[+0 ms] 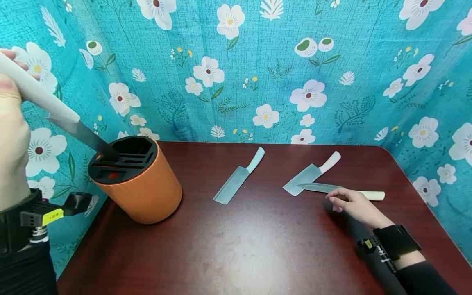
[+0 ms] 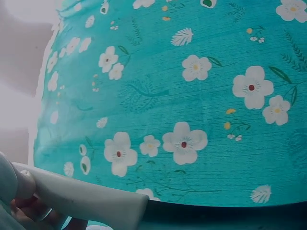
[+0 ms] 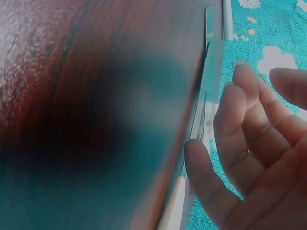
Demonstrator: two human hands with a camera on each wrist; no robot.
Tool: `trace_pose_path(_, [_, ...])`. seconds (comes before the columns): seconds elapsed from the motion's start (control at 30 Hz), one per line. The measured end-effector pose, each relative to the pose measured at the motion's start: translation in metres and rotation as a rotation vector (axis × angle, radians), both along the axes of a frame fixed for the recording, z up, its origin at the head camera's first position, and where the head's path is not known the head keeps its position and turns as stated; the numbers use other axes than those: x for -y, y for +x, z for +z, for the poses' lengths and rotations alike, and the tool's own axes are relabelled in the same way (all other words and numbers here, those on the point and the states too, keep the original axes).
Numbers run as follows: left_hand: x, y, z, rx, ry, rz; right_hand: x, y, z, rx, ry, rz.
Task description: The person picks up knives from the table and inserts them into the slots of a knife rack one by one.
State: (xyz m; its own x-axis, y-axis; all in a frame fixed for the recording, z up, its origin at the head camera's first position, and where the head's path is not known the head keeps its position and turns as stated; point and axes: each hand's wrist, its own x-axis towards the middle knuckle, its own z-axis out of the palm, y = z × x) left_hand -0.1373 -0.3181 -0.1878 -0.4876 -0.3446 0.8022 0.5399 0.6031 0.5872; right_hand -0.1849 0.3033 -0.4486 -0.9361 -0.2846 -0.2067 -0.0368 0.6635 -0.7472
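In the head view my left hand grips the white handle of a kitchen knife. The knife slants down, its blade tip inside a slot of the orange knife holder with a black slotted top. The left wrist view shows the same white handle with fingers curled under it. On the right, my right hand hovers with loosely bent fingers beside a narrow knife with a cream handle; it holds nothing. That knife's blade lies across a white-handled cleaver.
Another cleaver, with a pale handle, lies mid-table, between the holder and the crossed knives. Dark reddish-brown wood makes up the tabletop. A turquoise flowered curtain hangs behind it and along both sides.
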Motion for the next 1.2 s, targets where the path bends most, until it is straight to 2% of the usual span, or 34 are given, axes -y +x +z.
trace_pose_path(0.07, [-0.001,-0.001,-0.001,-0.006,0.005,0.003,0.000,0.000,-0.001,-0.001,-0.001,-0.002])
trace_pose_path(0.2, [-0.006,-0.002,-0.004,-0.006,0.061,-0.031,0.000,0.000,-0.002,-0.011,-0.002,-0.007])
trace_pose_path(0.3, [-0.016,0.001,-0.004,0.073,0.074,-0.003,0.001,0.000,-0.003,-0.011,0.000,-0.007])
trace_pose_path(0.47, [-0.037,0.009,-0.003,0.274,-0.038,0.132,0.001,-0.001,-0.005,-0.009,0.006,0.000])
trace_pose_path(0.6, [-0.043,0.005,-0.008,0.307,-0.136,0.161,0.001,-0.001,-0.007,0.000,0.003,0.014])
trace_pose_path(0.7, [-0.042,0.000,-0.015,0.339,-0.167,0.177,0.002,0.000,-0.007,0.008,0.003,0.021])
trace_pose_path(0.8, [-0.037,-0.004,-0.023,0.404,-0.145,0.176,0.002,0.001,-0.007,0.016,0.009,0.019])
trace_pose_path(1.0, [-0.024,-0.011,-0.036,0.488,-0.063,0.071,0.002,0.002,-0.008,0.021,0.024,0.019])
trace_pose_path(1.2, [-0.018,-0.013,-0.044,0.541,-0.133,0.149,0.002,0.001,-0.010,0.029,0.027,0.009])
